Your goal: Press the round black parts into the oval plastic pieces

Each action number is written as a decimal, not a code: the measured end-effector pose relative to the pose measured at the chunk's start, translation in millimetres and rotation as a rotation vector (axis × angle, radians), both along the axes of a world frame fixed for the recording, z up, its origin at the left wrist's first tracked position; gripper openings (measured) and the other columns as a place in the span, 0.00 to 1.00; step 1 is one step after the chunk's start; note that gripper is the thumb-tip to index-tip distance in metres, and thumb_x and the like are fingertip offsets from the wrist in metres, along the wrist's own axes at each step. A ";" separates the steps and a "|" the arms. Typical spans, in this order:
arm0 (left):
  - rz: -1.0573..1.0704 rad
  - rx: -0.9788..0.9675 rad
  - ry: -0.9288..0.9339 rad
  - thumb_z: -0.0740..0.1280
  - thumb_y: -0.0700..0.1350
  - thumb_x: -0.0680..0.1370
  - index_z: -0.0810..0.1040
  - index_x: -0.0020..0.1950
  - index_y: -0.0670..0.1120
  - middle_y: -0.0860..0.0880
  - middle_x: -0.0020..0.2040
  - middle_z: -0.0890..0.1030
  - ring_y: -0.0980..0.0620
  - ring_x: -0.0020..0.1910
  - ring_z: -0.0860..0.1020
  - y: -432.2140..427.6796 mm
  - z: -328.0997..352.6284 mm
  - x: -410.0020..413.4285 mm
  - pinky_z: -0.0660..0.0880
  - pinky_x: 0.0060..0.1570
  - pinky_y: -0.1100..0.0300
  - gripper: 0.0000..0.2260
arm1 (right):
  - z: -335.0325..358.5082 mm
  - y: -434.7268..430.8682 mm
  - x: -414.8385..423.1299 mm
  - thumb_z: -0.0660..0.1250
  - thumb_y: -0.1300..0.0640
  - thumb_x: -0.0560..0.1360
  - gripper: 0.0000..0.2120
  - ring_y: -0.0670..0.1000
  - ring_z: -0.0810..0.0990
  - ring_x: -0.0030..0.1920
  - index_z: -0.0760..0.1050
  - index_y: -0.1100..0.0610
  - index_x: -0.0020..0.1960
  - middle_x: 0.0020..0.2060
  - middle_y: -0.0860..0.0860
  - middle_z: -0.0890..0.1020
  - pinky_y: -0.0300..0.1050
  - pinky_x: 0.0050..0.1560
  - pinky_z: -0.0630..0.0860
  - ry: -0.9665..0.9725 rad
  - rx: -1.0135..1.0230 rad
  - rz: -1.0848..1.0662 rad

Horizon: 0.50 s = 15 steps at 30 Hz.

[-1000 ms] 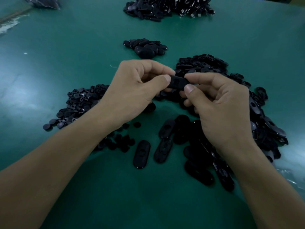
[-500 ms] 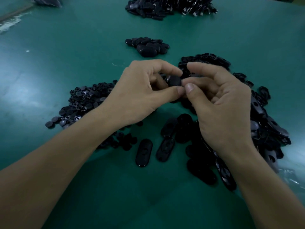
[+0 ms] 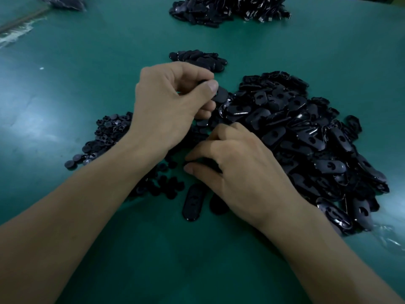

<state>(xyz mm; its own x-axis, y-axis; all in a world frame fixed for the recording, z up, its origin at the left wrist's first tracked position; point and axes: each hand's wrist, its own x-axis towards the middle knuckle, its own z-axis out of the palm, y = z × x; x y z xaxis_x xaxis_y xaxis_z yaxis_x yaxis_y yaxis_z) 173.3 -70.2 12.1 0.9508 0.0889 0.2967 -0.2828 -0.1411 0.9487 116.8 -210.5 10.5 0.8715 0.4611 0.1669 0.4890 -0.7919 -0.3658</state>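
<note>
Heap of glossy black oval pieces [image 3: 306, 132] on matte green tabletop [image 3: 87, 73], left grip [image 3: 171, 104] pinching one smooth oval [image 3: 221, 96], right grip [image 3: 241, 170] curled near small round parts [image 3: 168, 187], hold unclear

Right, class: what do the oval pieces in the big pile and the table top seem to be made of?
Oval pieces: probably moulded black plastic, glossy; light glints off their edges. Table top: smooth green mat, perhaps rubber or vinyl; broad soft reflections.

A smooth teal-green tabletop [image 3: 87, 62] fills the view. Crumpled clear plastic film [image 3: 15, 36] lies at ten o'clock, a dark shiny bag [image 3: 63, 2] at eleven, another clear film scrap [image 3: 390, 240] at four.
</note>
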 end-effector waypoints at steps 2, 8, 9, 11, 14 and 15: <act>0.021 0.039 0.009 0.75 0.42 0.75 0.83 0.45 0.49 0.52 0.34 0.85 0.53 0.34 0.84 -0.1 0.0 0.7 0.79 0.36 0.63 0.03 | -0.3 1.2 0.0 0.66 0.47 0.79 0.10 0.52 0.71 0.51 0.83 0.47 0.56 0.47 0.48 0.76 0.50 0.54 0.72 -0.021 0.012 -0.010; 0.000 0.008 0.026 0.75 0.40 0.75 0.83 0.44 0.48 0.49 0.36 0.85 0.52 0.35 0.85 -1.6 -1.4 0.7 0.79 0.37 0.62 0.04 | -2.5 10.0 -2.4 0.63 0.55 0.82 0.05 0.52 0.72 0.53 0.78 0.51 0.54 0.51 0.49 0.76 0.44 0.52 0.69 -0.150 -0.195 0.015; -0.006 0.000 0.027 0.75 0.40 0.75 0.83 0.44 0.47 0.49 0.36 0.85 0.51 0.35 0.85 -2.7 -2.1 0.1 0.80 0.37 0.62 0.04 | -2.9 9.8 -2.2 0.63 0.56 0.82 0.05 0.52 0.73 0.53 0.77 0.52 0.54 0.51 0.49 0.76 0.44 0.53 0.69 -0.165 -0.203 0.008; -0.010 -0.035 0.037 0.75 0.38 0.75 0.83 0.44 0.47 0.48 0.36 0.85 0.50 0.36 0.85 -4.1 -3.0 -0.7 0.80 0.38 0.62 0.04 | -4.2 7.1 -0.1 0.61 0.56 0.82 0.07 0.53 0.73 0.52 0.77 0.56 0.53 0.50 0.52 0.76 0.47 0.53 0.71 -0.158 -0.121 -0.020; -0.036 -0.113 0.078 0.73 0.36 0.75 0.83 0.44 0.45 0.47 0.36 0.85 0.48 0.37 0.86 -4.7 -1.9 -0.5 0.81 0.38 0.61 0.05 | -1.3 -3.2 2.3 0.62 0.56 0.81 0.07 0.48 0.73 0.46 0.76 0.57 0.46 0.45 0.51 0.76 0.40 0.48 0.69 -0.110 0.237 -0.143; -0.051 -0.136 0.094 0.73 0.35 0.76 0.83 0.44 0.44 0.46 0.36 0.85 0.48 0.37 0.86 -5.1 -1.6 -1.0 0.81 0.38 0.61 0.05 | 0.1 -8.3 2.9 0.63 0.56 0.80 0.06 0.44 0.72 0.43 0.75 0.54 0.44 0.44 0.49 0.76 0.35 0.46 0.69 -0.118 0.347 -0.188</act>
